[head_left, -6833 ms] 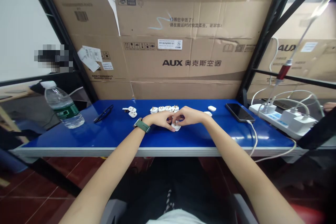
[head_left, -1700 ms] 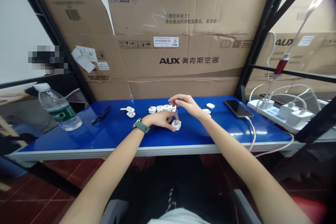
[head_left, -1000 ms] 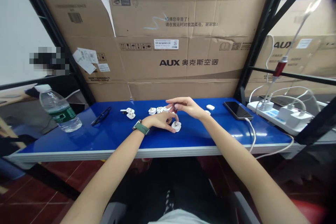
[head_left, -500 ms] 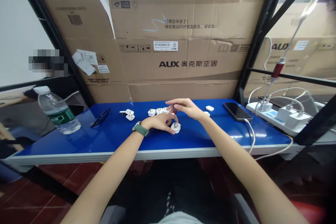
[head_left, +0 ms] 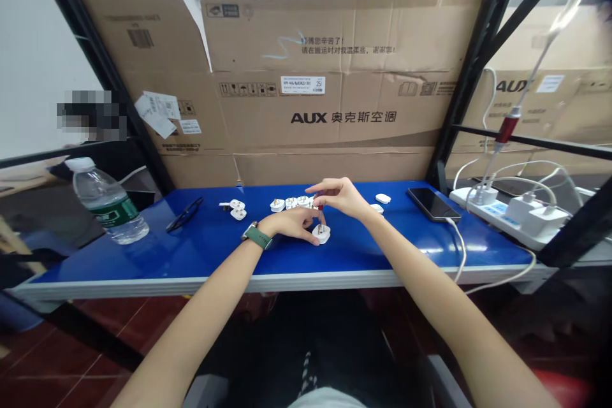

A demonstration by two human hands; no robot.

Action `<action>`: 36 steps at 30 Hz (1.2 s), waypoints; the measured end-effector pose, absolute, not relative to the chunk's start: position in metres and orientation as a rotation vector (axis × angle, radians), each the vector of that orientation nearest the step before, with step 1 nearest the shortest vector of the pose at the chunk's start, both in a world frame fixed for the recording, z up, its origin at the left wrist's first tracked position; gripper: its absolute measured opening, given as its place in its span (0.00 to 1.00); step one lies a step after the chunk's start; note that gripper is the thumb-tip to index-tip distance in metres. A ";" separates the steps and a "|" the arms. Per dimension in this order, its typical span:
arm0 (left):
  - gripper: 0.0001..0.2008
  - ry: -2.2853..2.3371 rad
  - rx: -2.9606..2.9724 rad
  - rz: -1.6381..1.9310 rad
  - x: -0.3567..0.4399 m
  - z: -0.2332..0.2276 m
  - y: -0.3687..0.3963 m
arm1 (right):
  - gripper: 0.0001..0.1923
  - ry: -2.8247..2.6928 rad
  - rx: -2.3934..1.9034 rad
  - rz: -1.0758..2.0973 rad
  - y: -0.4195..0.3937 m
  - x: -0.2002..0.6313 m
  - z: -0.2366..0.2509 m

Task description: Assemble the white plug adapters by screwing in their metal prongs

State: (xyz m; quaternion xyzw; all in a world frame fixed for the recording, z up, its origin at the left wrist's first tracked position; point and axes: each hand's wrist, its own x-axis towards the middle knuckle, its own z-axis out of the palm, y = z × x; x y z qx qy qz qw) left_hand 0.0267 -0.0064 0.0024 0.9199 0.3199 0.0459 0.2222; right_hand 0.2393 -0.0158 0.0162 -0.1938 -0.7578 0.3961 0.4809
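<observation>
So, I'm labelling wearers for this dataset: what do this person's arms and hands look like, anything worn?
Both forearms are bare, with no sleeves or gloves in view. The left hand has a watch with a dark green strap at its wrist. The right hand shows nothing worn.

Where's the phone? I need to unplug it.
In the head view, the phone lies at the table's right rear, between the white plugs and the power strip.
</observation>
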 end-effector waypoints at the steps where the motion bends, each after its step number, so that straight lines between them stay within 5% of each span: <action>1: 0.29 0.877 2.537 0.132 0.027 0.003 -0.007 | 0.17 -1.846 -0.476 0.962 -0.016 0.239 0.017; 15: 0.28 0.805 2.512 0.220 0.026 -0.002 -0.001 | 0.21 -1.746 -0.484 0.951 -0.014 0.236 0.014; 21: 0.31 0.901 2.576 0.228 0.030 -0.003 -0.002 | 0.19 -1.616 -0.516 0.714 -0.006 0.243 0.016; 27: 0.19 0.919 2.699 0.465 0.033 -0.002 -0.009 | 0.15 -1.937 -1.256 0.148 0.008 0.272 0.015; 29: 0.18 0.853 2.735 0.411 0.034 -0.001 -0.010 | 0.15 -2.009 -1.720 0.126 0.008 0.284 0.017; 32: 0.21 0.860 2.787 0.318 0.034 -0.001 -0.010 | 0.28 -1.947 -2.345 0.180 0.004 0.300 0.023; 36: 0.24 1.049 2.842 0.293 0.034 -0.004 -0.008 | 0.34 -1.997 -2.522 0.289 0.000 0.316 0.029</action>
